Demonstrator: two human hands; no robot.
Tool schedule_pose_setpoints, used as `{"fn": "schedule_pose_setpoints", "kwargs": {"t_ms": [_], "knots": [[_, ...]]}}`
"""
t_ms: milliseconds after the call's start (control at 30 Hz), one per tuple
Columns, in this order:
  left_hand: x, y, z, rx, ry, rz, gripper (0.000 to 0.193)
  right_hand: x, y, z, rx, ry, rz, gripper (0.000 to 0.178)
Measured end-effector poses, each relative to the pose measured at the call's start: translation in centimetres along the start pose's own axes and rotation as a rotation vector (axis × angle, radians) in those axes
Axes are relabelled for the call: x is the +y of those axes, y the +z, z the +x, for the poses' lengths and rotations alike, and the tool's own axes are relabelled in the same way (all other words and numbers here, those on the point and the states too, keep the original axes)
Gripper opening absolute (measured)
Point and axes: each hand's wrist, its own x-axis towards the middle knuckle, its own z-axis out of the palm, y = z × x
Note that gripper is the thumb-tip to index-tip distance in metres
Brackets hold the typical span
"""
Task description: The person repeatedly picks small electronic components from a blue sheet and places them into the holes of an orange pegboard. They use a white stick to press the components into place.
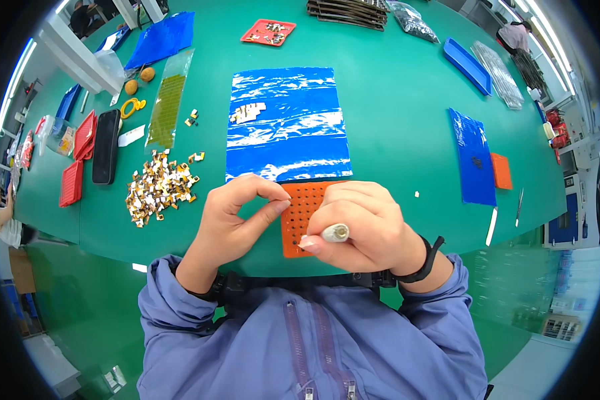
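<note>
An orange plate with rows of small holes [303, 215] lies on the table in front of me. My left hand [237, 217] is at its left edge, thumb and forefinger pinched together; whatever is between them is too small to make out. Over the plate's right side, my right hand [363, 227] is closed around a pen-like tool [337, 233]. Only the tool's pale, round end shows; its tip is hidden by my fingers. Beyond the plate lies a shiny blue sheet [287, 133] with a cluster of small white pieces [248, 113] on it.
A heap of small white and gold parts [159, 188] lies left of my left hand. Farther left are a black phone [105, 147] and red trays [71, 183]. To the right are another blue sheet [472, 157], a second orange plate [502, 171] and tweezers [519, 207].
</note>
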Motion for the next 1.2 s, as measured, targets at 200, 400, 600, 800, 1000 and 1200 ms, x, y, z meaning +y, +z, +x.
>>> {"fn": "schedule_pose_setpoints", "kwargs": {"t_ms": [200, 400, 600, 800, 1000, 1200], "knots": [[-0.3, -0.4, -0.1, 0.023, 0.019, -0.014, 0.007, 0.1, 0.8, 0.1, -0.02, 0.034, 0.002, 0.02], [-0.6, -0.5, -0.2, 0.005, 0.006, -0.053, 0.007, 0.1, 0.7, -0.1, -0.051, 0.076, 0.037, 0.018], [-0.4, -0.7, -0.6, 0.014, -0.131, -0.601, 0.006, 0.9, -2.3, -0.1, 0.123, 0.199, 0.316, 0.016], [-1.2, 0.0, -0.4, -0.05, -0.134, -1.252, 0.004, 2.2, -2.7, -1.4, 0.213, 0.502, 0.647, 0.015], [-1.2, 0.3, -0.2, -0.138, -0.15, -1.24, 0.012, 2.6, -2.0, -1.4, 0.141, 0.525, 0.603, 0.014], [-1.3, 0.6, -0.4, -0.132, -0.13, -1.286, 0.008, 2.8, -1.7, -1.6, 0.148, 0.554, 0.637, 0.013]]}}
